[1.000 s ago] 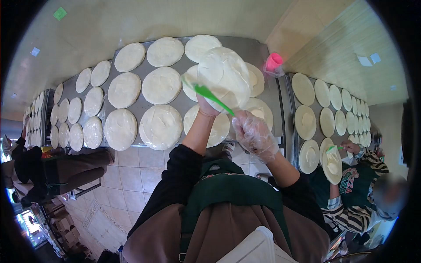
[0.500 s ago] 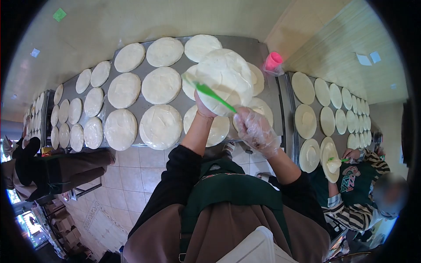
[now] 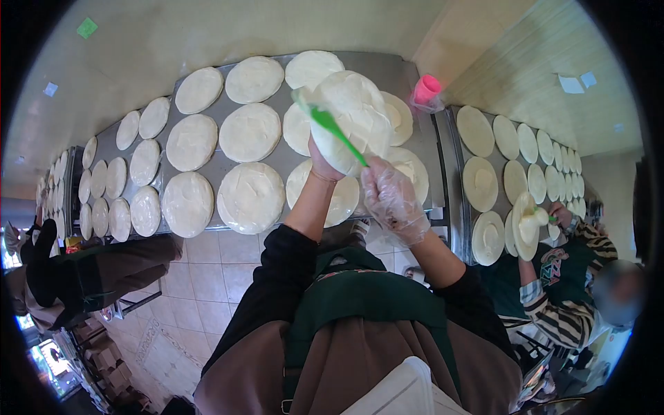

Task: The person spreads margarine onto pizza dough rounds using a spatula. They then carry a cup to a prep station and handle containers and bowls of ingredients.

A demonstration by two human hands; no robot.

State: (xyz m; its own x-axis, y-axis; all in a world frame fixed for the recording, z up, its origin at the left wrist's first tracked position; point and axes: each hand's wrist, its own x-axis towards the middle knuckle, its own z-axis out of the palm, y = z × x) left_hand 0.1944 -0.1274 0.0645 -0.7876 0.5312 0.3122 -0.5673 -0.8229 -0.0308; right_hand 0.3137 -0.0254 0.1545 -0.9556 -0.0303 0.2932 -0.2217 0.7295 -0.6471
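Note:
My left hand [image 3: 324,163] grips a round pizza base [image 3: 361,104] from below and at its near edge, holding it up tilted over the table. A pale creamy spread with smears and ridges coats its top. In my right hand [image 3: 393,197], which wears a clear plastic glove, is the handle of a green spatula [image 3: 336,131]. The spatula's blade, blurred by motion, is at the left edge of the base. Under the held base, more coated bases [image 3: 296,129] lie in rows, some partly hidden by it and by my hands.
A metal table [image 3: 370,61] carries several rows of bases. At its back right corner stands a pink cup [image 3: 427,88]. A second table [image 3: 453,149] on the right also holds bases; a co-worker [image 3: 560,277] there spreads one. Another person [image 3: 76,273] stands at the left.
The spatula has shifted slightly up the held base, and my right hand has moved a little left and up. The base has tilted more. The co-worker's base and spatula have moved up.

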